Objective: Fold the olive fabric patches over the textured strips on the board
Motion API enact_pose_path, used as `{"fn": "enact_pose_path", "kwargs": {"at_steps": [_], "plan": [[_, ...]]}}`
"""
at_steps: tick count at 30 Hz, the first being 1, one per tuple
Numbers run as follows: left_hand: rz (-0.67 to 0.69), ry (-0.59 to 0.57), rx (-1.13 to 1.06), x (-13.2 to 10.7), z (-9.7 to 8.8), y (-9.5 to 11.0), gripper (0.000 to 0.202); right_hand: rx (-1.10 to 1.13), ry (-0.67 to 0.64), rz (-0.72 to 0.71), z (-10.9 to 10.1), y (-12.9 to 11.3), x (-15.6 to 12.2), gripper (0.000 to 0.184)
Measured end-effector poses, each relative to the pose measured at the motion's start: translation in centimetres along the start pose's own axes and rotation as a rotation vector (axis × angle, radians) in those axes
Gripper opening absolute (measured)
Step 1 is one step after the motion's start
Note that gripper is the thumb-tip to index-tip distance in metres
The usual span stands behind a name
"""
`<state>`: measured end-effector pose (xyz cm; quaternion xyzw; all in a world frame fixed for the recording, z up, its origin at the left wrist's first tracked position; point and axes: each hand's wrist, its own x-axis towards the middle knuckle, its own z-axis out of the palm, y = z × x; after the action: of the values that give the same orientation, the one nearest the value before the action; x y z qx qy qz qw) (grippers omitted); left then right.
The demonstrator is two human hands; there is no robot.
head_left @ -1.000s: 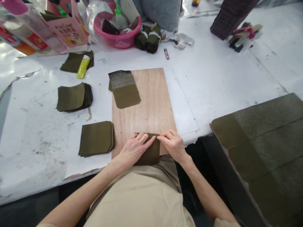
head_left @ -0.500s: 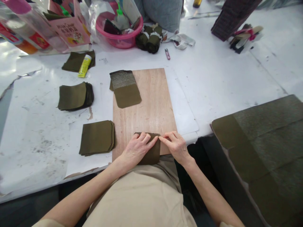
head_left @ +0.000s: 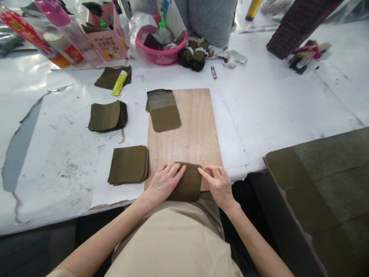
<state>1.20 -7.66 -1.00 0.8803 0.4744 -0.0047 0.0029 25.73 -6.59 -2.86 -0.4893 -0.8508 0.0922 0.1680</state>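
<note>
An olive-green fabric piece (head_left: 188,184) lies at the near end of the wooden board (head_left: 198,130), with a narrow fold along its far edge. My left hand (head_left: 165,179) rests over its left side, fingers bent and thumb and fingertips pressed at the fold. At the far right corner, the bent fingers of my right hand (head_left: 217,182) pinch the edge. Farther up the board lies another olive piece (head_left: 165,117) with a greyish textured band, overlapping one beneath it. A neat stack of olive pieces (head_left: 128,164) sits just left of the board.
A second stack (head_left: 105,116) lies farther back, and a yellow tube (head_left: 119,83) rests on more fabric (head_left: 103,78). Behind stand a pink basin (head_left: 161,57), dark rolls (head_left: 194,55) and thread snips (head_left: 213,72). Large olive fabric (head_left: 294,181) covers a surface at the right.
The view has shifted, so the table things appear farther right. My left fingers and thumb have drawn back left from the corner, exposing more of the fold. My right hand stays at the corner.
</note>
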Motion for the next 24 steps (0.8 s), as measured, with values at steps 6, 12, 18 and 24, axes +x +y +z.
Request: {"fn": "enact_pose_path", "kwargs": {"at_steps": [6, 12, 18, 24], "plan": [[-0.135, 0.079, -0.055, -2.5, 0.5, -1.8, 0.034, 0.038, 0.053, 0.036, -0.6, 0.1, 0.1, 0.033], [-0.233, 0.224, -0.127, -2.8, 0.3, -2.2, 0.019, 0.103, 0.050, 0.083, -1.1, -1.9, 1.7, 0.020], [-0.172, 0.227, -0.248, -1.1, 0.7, -1.2, 0.018, 0.025, -0.082, 0.033, -0.2, -3.7, 4.1, 0.008], [-0.160, 0.176, -0.259, 0.2, 0.1, -0.4, 0.024, 0.069, -0.209, 0.001, -0.9, -3.4, 5.6, 0.012]]}}
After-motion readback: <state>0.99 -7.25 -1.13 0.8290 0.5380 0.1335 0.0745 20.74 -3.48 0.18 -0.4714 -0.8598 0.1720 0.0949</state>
